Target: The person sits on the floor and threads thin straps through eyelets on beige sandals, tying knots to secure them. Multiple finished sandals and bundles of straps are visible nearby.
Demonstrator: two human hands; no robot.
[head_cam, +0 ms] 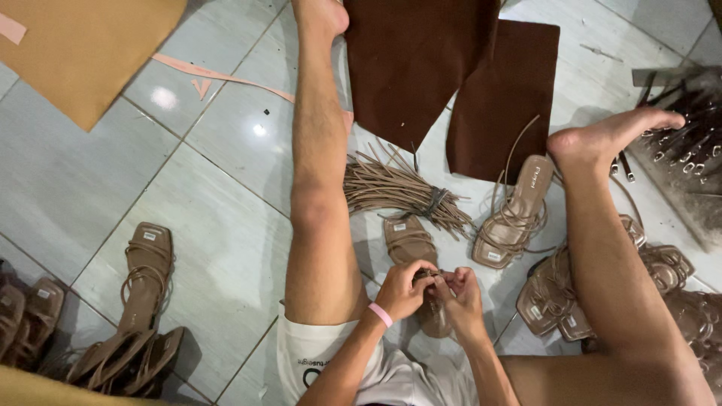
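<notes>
Both the left hand (402,289) and the right hand (460,295) pinch together on a thin tan strap of the taupe flat leather sandal (415,259) lying between the legs. Keeping fingertips close to the strap end would probably steady it; spare tan straps in a tied bundle (402,192) lie just beyond the grip.

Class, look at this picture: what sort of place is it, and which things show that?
Probably a small home sandal-making workshop: a bundle of tan straps, brown material sheets and finished sandals lie on a tiled floor.

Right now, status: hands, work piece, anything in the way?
Left hand and right hand both pinching a strap on the sandal. Strap bundle just beyond, apart. Nothing blocking.
</notes>
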